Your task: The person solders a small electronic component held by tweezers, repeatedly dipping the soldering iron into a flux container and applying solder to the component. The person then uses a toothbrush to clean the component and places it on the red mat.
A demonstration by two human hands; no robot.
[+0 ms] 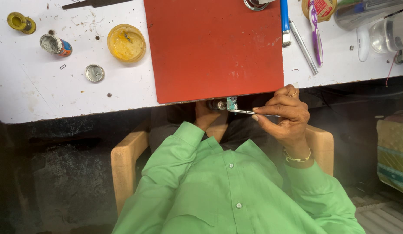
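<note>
Surface: white worktable (32, 93), stained and speckled, its near edge running across the middle of the view.
Mat: red rectangular mat (212, 47) lying on the table, its front edge reaching the table's edge.
Left hand: left hand (205, 117), mostly hidden below the table edge, closed on a small circuit board (231, 103) held just under the mat's front edge.
Right hand: right hand (284, 115), fingers pinched shut on thin metal tweezers (247, 112), their tip touching the board.
Sleeves: green shirt (223, 186) on the seated person; bangle at the right wrist, ring on one finger.
Seat: tan chair (123, 167) with armrests either side.
Left of mat: yellow shallow dish (126, 43), small tin lying on its side (55, 45), round metal lid (94, 73), yellow cap (21, 22).
Right of mat: blue-handled brush (284, 21), purple toothbrush (316, 30), metal rod (303, 47).
</note>
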